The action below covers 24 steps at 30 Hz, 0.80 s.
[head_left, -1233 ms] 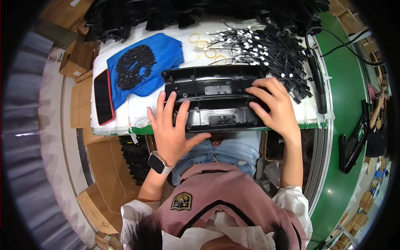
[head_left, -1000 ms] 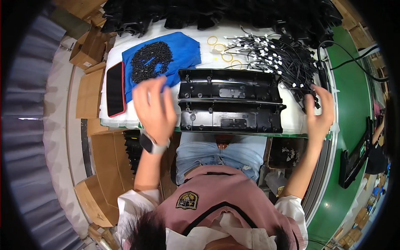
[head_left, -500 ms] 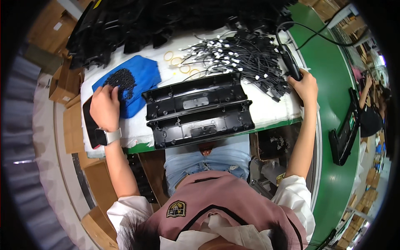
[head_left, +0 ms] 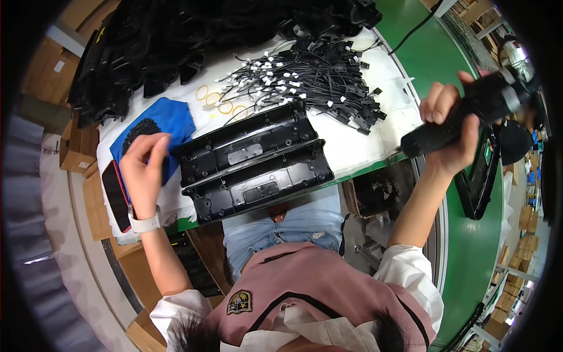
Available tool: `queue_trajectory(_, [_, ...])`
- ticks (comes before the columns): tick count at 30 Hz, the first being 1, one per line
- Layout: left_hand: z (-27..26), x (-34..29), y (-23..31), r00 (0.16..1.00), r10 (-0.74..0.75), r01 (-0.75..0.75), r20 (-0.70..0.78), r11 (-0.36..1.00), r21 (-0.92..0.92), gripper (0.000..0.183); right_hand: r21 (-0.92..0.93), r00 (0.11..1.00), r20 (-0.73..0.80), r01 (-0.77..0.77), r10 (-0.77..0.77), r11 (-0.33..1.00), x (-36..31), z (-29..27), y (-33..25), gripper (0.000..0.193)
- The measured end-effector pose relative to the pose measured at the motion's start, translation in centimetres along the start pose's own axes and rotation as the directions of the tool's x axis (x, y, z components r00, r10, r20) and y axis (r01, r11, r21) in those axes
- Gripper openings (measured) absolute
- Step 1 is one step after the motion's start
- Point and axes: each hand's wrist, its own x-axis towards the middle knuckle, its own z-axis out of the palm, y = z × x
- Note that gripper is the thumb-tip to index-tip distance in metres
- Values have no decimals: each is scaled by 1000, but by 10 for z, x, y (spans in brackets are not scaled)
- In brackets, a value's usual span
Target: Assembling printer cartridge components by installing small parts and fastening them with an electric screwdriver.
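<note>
My right hand (head_left: 454, 155) is raised at the right, its fingers wrapped round a thick black electric screwdriver (head_left: 484, 98), the tool's end pointing left. My left hand (head_left: 142, 176) is beside a heap of small black screws (head_left: 139, 130) on a blue cloth (head_left: 177, 117). Its thumb and forefinger come together in a pinch; whatever is between them is too small to make out. Between my hands lie two long black plastic housings, the far one (head_left: 272, 139) and the near one (head_left: 302, 174), side by side with their hollow insides up.
Behind the housings is a pile of black cables (head_left: 316, 76) with white connectors, next to several yellow rings (head_left: 213, 98). More black plastic parts (head_left: 176, 41) fill the far edge. A phone (head_left: 115, 193) lies by my left wrist. On the green surface (head_left: 469, 264) rests another black housing (head_left: 478, 188).
My right hand has lifted the screwdriver up and to the right, off the cable pile's edge. The left hand has come slightly away from the screws. The whole view has shifted a little.
</note>
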Motion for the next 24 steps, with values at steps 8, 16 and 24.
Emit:
queue_trajectory(8, [69,-19,102,877,342,-264,337,930,-256,6,601,992,125,-81,6,795,-6,59,-10,67])
queue_trajectory(16, [86,-33,115,852,322,-62,413,846,-530,10,641,987,16,115,-163,759,-14,64,1,54])
queue_trajectory(24, [87,-35,107,828,210,130,520,830,-543,11,554,991,-1,112,-133,825,-23,63,6,46])
